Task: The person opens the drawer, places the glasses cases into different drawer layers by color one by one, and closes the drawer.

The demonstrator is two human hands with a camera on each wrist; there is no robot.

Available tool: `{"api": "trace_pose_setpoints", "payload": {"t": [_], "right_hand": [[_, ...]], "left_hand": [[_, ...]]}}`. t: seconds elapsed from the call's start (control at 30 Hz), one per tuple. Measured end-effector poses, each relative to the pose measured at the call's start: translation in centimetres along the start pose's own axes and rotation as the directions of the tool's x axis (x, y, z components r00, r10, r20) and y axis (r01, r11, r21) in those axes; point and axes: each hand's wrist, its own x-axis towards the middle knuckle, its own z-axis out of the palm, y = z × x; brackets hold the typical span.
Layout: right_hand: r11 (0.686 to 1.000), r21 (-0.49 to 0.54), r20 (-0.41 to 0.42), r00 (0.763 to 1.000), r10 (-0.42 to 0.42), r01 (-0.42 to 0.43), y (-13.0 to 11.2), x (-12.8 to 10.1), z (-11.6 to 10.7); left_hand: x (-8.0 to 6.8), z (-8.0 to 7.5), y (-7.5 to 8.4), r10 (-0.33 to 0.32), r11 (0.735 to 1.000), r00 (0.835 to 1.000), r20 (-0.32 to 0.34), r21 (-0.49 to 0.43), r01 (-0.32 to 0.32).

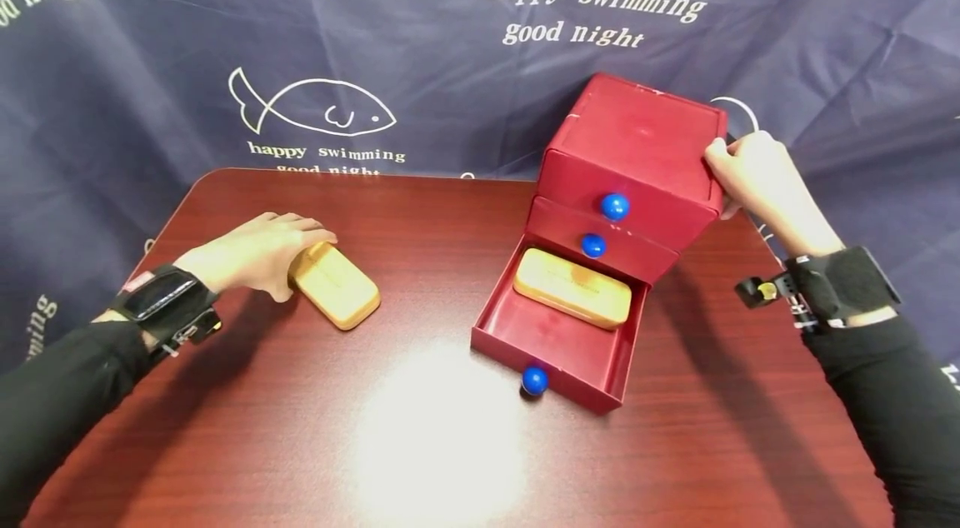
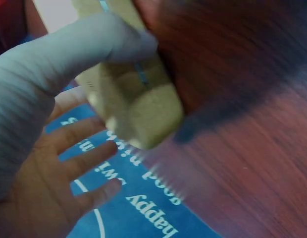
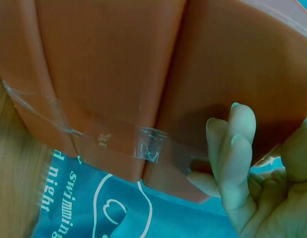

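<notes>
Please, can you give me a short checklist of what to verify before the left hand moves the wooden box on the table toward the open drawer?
1. Left hand touches the wooden box: ok; its fingers rest on the box's near end.
2. Firm grip on that box: cannot tell; the left wrist view is blurred.
3. Bottom drawer open: ok, pulled well out.
4. Free room in the drawer: not ok for the back, a second box lies there; the front part is bare.
5. Cabinet steadied: ok, right hand holds its top right edge.
6. Table between box and drawer free of things: ok.
</notes>
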Motion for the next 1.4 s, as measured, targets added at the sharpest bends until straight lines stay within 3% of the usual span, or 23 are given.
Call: {"api": "trace_pose_setpoints", "payload": {"t": [0.4,0.77,0.93,1.4], "right_hand": [[1.0,-0.003,-0.003,1.0,0.002,-0.002,-0.2,0.0,0.0],[1.0,0.004,-0.002,1.0,0.01,-0.01,-0.1,0.1,0.2],[1.0,-0.004,-0.003,1.0,0.011,-0.011,-0.2,0.1,0.1],[1.0,-0.004,0.0,1.0,0.011,-0.011,-0.1,0.1,0.0]], "left_hand": [[0.9,1.4,-0.7,0.019,1.0,1.0,0.001,0.001,-0.019],[1.4,1.8,-0.7,0.007,0.998,0.999,0.035,0.065,-0.009],[1.4,1.9,-0.4,-0.022,0.999,0.999,0.037,0.04,0.021],[0.7,1.7,0.7,-0.107,0.994,0.986,0.13,-0.006,0.109]]}}
